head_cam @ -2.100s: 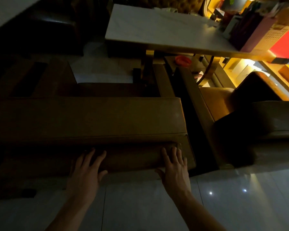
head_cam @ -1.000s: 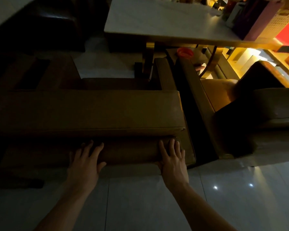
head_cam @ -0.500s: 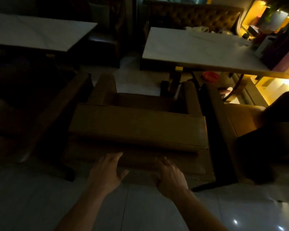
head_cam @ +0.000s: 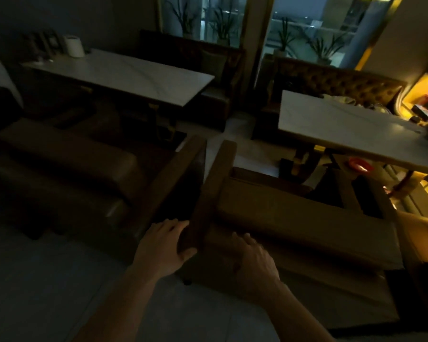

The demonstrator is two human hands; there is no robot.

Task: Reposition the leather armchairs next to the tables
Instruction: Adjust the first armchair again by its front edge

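A tan leather armchair point(head_cam: 294, 218) stands on the pale tiled floor point(head_cam: 47, 280) in the near right of the dim room, its back toward the camera and its seat facing a white marble-topped counter point(head_cam: 344, 124) at the far right. The left hand point(head_cam: 162, 245) grips the near end of the chair's left armrest point(head_cam: 208, 198), fingers wrapped over the outer side and thumb pressed to the near face, so it is closed on the armrest. The right hand point(head_cam: 253, 260) lies on the lower rear panel of the same chair just below the back cushion, fingers loosely curled and spread against the leather; whether it grips or only presses cannot be told. Just to the left, with a narrow dark gap between them, sits a second, darker armchair point(head_cam: 84, 174), also turned away from the camera and facing another marble counter point(head_cam: 134, 75) at the far left. A white roll point(head_cam: 73, 45) stands at that counter's far left corner. A third tan chair point(head_cam: 420, 233) shows at the right edge, close beside the held one. Under the right counter a small red object point(head_cam: 360, 164) glows in warm yellow light from the right. Behind the right counter runs a tufted brown bench seat point(head_cam: 336, 80), and beyond it tall windows show potted plants point(head_cam: 223, 23) outside.
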